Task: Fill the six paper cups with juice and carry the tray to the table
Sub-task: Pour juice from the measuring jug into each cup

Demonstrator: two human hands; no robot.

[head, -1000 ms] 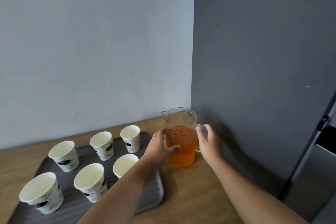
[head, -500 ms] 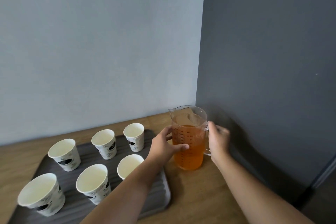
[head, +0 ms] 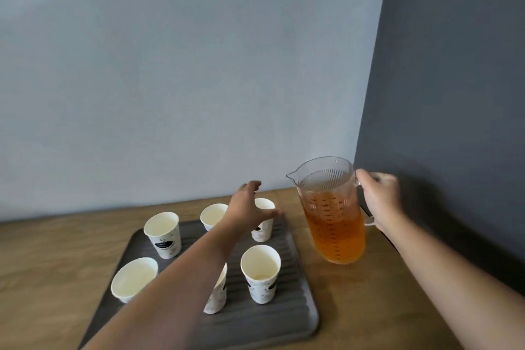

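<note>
Several white paper cups stand on a dark grey ribbed tray (head: pixel 295 318); none shows juice inside. The front right cup (head: pixel 260 275) is in plain view, and the back right cup (head: pixel 262 229) is partly behind my left hand (head: pixel 248 207). That hand hovers over the back right cup with fingers spread, holding nothing. My left forearm hides most of the front middle cup. A clear pitcher (head: pixel 331 210) about two thirds full of orange juice is lifted a little to the right of the tray. My right hand (head: pixel 379 199) grips its handle.
The tray lies on a wooden counter (head: pixel 56 264) in a corner. A light grey wall stands behind it and a dark grey wall (head: pixel 454 94) closes off the right side, close to the pitcher.
My left hand let go of the pitcher's side and moved left over the back right cup. My right hand raised the pitcher off the counter by its handle.
</note>
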